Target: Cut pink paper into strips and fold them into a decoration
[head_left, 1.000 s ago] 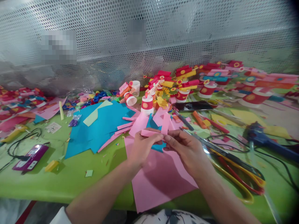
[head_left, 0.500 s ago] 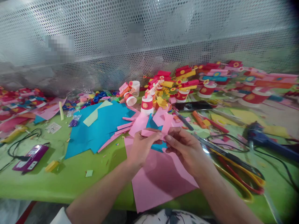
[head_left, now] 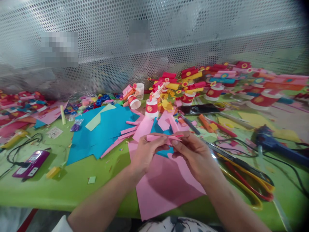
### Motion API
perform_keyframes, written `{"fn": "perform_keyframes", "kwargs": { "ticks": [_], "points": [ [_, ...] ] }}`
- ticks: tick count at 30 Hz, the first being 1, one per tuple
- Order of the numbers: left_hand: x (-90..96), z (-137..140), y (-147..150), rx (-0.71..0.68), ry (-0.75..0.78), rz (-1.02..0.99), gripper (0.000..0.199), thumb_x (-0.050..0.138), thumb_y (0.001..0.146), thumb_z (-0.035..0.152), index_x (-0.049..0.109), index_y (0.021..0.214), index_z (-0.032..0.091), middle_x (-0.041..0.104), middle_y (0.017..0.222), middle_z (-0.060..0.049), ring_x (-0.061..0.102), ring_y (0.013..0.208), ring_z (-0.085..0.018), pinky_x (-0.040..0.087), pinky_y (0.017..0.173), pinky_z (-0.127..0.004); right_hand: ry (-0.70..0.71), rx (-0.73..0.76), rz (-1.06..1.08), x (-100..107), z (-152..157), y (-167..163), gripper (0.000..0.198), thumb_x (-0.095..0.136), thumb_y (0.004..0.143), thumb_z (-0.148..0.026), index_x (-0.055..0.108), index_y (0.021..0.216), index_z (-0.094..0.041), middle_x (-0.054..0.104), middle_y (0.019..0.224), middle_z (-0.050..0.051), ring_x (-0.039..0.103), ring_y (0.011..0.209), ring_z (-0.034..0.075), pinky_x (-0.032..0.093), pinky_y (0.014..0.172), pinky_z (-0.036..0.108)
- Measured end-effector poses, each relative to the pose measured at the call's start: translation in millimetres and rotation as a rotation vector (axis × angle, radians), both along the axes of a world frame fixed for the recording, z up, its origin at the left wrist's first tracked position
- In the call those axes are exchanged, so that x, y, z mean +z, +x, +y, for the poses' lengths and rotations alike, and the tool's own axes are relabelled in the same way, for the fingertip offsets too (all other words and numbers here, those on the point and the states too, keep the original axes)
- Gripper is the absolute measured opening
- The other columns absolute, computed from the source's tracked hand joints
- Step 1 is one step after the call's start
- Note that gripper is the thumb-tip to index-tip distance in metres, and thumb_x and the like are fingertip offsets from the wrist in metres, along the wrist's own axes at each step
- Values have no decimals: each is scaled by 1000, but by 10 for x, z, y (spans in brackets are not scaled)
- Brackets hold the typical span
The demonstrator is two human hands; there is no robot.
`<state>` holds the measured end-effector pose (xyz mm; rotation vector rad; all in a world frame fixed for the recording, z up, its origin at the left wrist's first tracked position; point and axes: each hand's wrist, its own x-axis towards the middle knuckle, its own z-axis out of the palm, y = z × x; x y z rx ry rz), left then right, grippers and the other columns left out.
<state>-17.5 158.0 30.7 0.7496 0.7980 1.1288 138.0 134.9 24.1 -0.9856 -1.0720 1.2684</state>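
Between my two hands a folded pink paper strip (head_left: pixel 155 138) is held just above the table. My left hand (head_left: pixel 147 153) pinches its left part between thumb and fingers. On the right, my right hand (head_left: pixel 193 151) is closed on the strip's other end, with the thumb below the fold. Under both hands lies a large pink paper sheet (head_left: pixel 166 187). Blue paper (head_left: pixel 106 129) with cut pink strips on its right edge spreads to the left. Straight ahead stands a white paper cup (head_left: pixel 152 109) with a red band.
Scissors (head_left: pixel 241 174) with yellow and red handles lie right of my right forearm, beside a blue glue gun (head_left: pixel 277 145) and its cable. A purple box (head_left: pixel 32 163) with a cord sits at left. Several decorated cups (head_left: pixel 213 92) line the back, before a perforated metal panel (head_left: pixel 101 42).
The free end of the pink strip, upright before, is now folded down flat between my fingers. My hands stay in nearly the same place.
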Motion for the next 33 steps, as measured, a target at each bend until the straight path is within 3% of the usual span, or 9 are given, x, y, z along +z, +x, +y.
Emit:
{"fn": "perform_keyframes", "kwargs": {
  "ticks": [9, 14, 21, 25, 29, 33],
  "points": [
    [-8, -17, 1, -8, 23, -2, 12, 82, 78, 25, 79, 84, 15, 74, 75, -4, 70, 68, -14, 60, 74, -27, 111, -10, -30, 17, -23, 12, 12, 76, 86, -32, 79, 98, -32, 65, 90, -1, 66, 74, 13, 65, 62, 26],
    [30, -12, -8, 6, 17, 44, 22, 83, 78, 34, 77, 84, 14, 72, 75, -4, 69, 71, -15, 60, 78, -31, 141, 0, -92, 4, 2, 11, 16, 73, 86, -26, 77, 101, -32, 67, 93, 0, 68, 79, 16, 67, 60, 29],
    [81, -9, -17, -2, 24, 93, 22, 88, 68, 28, 79, 83, 15, 76, 82, -5, 70, 78, -17, 59, 81, -32, 212, -70, -233, 67, -16, -26, 12, 70, 88, -21, 75, 95, -29, 71, 87, -2, 69, 72, 11, 62, 61, 20],
    [99, -10, -30, 8, 56, 140, 22, 85, 70, 29, 81, 86, 14, 78, 84, -7, 71, 81, -20, 59, 83, -36, 182, -39, -230, 111, -37, -33, 9, 69, 91, -28, 75, 98, -28, 72, 89, 0, 70, 74, 12, 62, 62, 21],
    [143, -18, -54, 53, 122, 256, 20, 82, 74, 28, 82, 89, 15, 79, 91, -8, 72, 84, -20, 59, 81, -32, 120, -10, -124, 92, -32, -16, 20, 73, 90, -34, 73, 109, -29, 72, 86, 0, 70, 73, 13, 62, 62, 23],
    [179, -27, -67, 66, 203, 349, 20, 81, 78, 30, 82, 93, 17, 80, 93, -8, 71, 85, -19, 57, 77, -27, 40, -27, -56, 57, -14, 1, 20, 78, 86, -36, 75, 102, -25, 72, 84, 1, 66, 68, 12, 61, 59, 23]
  ]
}}
